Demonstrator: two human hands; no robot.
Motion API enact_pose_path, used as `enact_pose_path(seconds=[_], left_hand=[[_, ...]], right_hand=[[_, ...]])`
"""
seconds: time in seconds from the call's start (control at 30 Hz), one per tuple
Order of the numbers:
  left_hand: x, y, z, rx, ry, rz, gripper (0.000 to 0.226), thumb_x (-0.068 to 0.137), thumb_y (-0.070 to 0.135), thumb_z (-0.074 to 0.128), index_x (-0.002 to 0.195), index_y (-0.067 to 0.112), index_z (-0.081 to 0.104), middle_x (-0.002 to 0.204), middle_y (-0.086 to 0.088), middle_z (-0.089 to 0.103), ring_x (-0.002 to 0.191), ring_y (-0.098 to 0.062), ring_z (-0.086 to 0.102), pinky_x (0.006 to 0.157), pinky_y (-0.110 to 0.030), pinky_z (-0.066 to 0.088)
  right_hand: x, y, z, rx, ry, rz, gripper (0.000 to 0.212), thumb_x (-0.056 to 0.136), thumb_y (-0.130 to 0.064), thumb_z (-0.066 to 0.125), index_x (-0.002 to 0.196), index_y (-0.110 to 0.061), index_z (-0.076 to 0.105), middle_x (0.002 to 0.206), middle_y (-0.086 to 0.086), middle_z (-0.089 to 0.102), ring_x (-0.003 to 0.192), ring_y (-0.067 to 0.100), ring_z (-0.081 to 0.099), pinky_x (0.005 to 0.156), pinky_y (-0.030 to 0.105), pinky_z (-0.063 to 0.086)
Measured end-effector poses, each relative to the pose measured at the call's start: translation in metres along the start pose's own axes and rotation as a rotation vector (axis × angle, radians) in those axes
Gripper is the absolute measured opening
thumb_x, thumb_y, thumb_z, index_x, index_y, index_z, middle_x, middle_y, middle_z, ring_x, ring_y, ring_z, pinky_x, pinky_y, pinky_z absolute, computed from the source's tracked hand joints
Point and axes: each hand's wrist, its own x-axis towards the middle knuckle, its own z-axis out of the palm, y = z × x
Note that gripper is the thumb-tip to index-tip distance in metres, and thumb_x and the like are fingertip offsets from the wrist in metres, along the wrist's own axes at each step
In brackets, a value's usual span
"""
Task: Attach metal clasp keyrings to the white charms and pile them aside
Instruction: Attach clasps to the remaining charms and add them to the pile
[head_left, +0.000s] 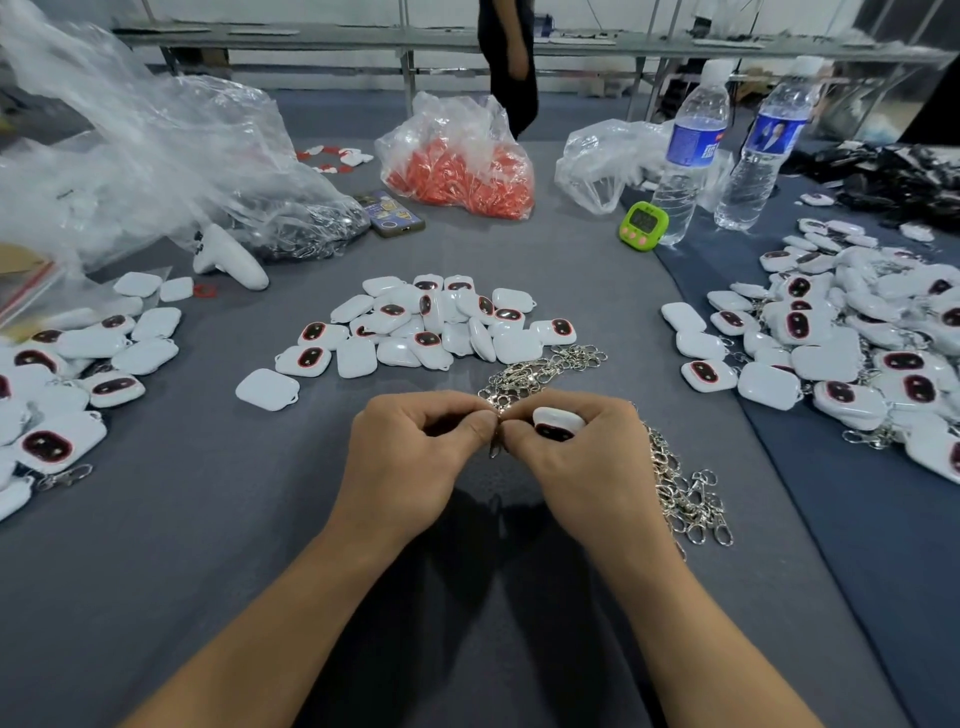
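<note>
My right hand (582, 467) grips a white charm (558, 422) with a dark red-rimmed face. My left hand (415, 457) pinches a metal clasp keyring (496, 444) right against the charm's edge; both thumbs and forefingers meet there. A heap of loose white charms (431, 325) lies on the grey table beyond my hands. Loose metal clasp keyrings (680, 488) trail from behind my right hand toward the right. A pile of charms with keyrings attached (852, 343) covers the right side, and another such pile (57, 384) sits at the left.
Far back lie a bag of orange parts (462, 166), large clear plastic bags (156, 156), a phone (389, 213), a green timer (644, 226) and two water bottles (691, 150). A white controller (228, 257) rests at the left. A person (511, 62) stands behind the table.
</note>
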Motion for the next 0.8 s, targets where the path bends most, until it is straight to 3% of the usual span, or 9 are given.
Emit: enact_pose_path(seconds=[0.23, 0.4, 0.57, 0.8], left_hand=[[-0.0066, 0.0062, 0.0015, 0.080, 0.011, 0.150, 0.025, 0.081, 0.006, 0.082, 0.093, 0.028, 0.083, 0.086, 0.024, 0.076, 0.079, -0.001, 0.071, 0.069, -0.008, 0.049], [-0.0053, 0.0060, 0.0036, 0.098, 0.049, 0.071, 0.019, 0.077, 0.014, 0.085, 0.080, 0.033, 0.081, 0.072, 0.022, 0.073, 0.062, 0.002, 0.067, 0.059, -0.008, 0.048], [-0.0011, 0.0006, 0.0018, -0.088, -0.037, -0.104, 0.017, 0.079, 0.009, 0.084, 0.080, 0.025, 0.082, 0.075, 0.008, 0.078, 0.072, -0.008, 0.075, 0.068, -0.018, 0.056], [0.0010, 0.0033, -0.0009, -0.194, -0.108, -0.084, 0.020, 0.080, 0.003, 0.079, 0.078, 0.023, 0.082, 0.076, 0.000, 0.077, 0.072, -0.008, 0.071, 0.068, -0.016, 0.053]], right_hand=[[-0.0003, 0.0039, 0.0001, -0.029, -0.001, 0.019, 0.015, 0.080, -0.013, 0.075, 0.071, -0.025, 0.075, 0.051, -0.009, 0.059, 0.044, 0.003, 0.045, 0.045, 0.015, 0.036], [-0.0006, 0.0043, 0.0005, -0.036, 0.016, -0.017, 0.019, 0.080, -0.010, 0.077, 0.069, -0.025, 0.074, 0.053, -0.011, 0.061, 0.045, 0.001, 0.050, 0.046, 0.011, 0.036], [0.0032, 0.0056, -0.0003, 0.067, 0.022, 0.010, 0.022, 0.080, -0.005, 0.075, 0.070, -0.024, 0.074, 0.058, -0.009, 0.065, 0.053, 0.003, 0.053, 0.052, 0.019, 0.043], [0.0032, 0.0053, -0.0009, 0.248, -0.064, 0.124, 0.020, 0.082, -0.001, 0.074, 0.072, -0.019, 0.075, 0.060, -0.001, 0.065, 0.054, 0.011, 0.054, 0.050, 0.023, 0.043]])
